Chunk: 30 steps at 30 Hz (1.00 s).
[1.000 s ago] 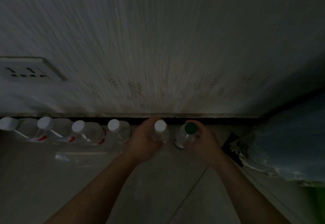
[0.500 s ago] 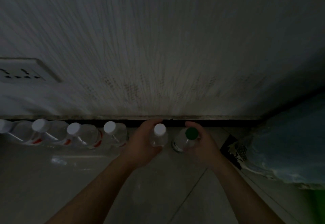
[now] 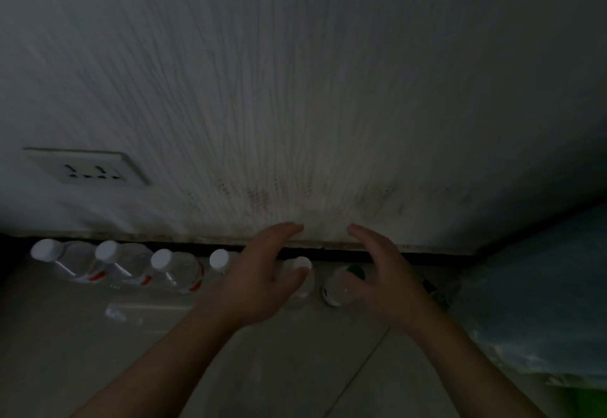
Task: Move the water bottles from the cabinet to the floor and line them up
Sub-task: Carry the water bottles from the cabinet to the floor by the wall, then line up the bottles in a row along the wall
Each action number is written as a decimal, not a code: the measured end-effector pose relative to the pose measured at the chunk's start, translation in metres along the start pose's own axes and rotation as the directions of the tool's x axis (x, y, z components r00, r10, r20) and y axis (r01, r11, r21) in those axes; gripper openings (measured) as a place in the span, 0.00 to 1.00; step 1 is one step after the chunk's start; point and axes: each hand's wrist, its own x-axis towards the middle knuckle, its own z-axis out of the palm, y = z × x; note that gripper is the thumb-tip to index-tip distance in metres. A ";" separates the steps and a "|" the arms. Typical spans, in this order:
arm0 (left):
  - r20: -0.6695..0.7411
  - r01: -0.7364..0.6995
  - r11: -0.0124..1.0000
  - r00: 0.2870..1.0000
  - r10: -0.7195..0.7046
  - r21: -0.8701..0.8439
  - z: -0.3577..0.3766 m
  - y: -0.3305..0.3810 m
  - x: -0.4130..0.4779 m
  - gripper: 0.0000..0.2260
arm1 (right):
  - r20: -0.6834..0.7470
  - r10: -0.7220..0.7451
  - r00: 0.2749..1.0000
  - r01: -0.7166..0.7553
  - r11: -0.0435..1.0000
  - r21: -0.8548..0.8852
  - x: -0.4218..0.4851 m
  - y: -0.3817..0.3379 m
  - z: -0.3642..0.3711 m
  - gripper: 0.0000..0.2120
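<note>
Several clear water bottles stand in a row on the floor along the wall's base. Those on the left have white caps and red labels [image 3: 88,261]. A white-capped bottle [image 3: 303,278] and a green-capped bottle [image 3: 341,286] end the row on the right. My left hand [image 3: 259,279] hovers open above and left of the white-capped one, partly covering it. My right hand [image 3: 384,276] is open just right of the green-capped one, fingers spread and off it. Neither hand holds anything.
A white wall rises right behind the row, with a power socket [image 3: 88,168] low at the left. A bluish covered object [image 3: 538,289] stands at the right, close to the green-capped bottle. Tiled floor [image 3: 295,368] lies under my arms.
Both hands have let go of the white-capped and green-capped bottles and lifted away with fingers spread. The two bottles stay standing at the right end of the row.
</note>
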 end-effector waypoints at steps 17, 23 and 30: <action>0.131 -0.112 0.932 0.989 0.070 0.345 -0.146 0.045 -0.014 0.29 | 0.199 -0.302 0.932 0.353 0.882 -0.314 0.014 -0.140 -0.026 0.35; 0.185 -0.117 0.923 0.981 0.050 0.367 -0.202 0.022 -0.038 0.30 | 0.284 -0.383 0.879 0.469 0.800 -0.374 0.017 -0.198 0.005 0.37; 0.158 -0.043 0.933 0.987 -0.015 0.358 -0.267 -0.041 -0.066 0.31 | 0.366 -0.360 0.858 0.498 0.758 -0.422 0.031 -0.254 0.069 0.35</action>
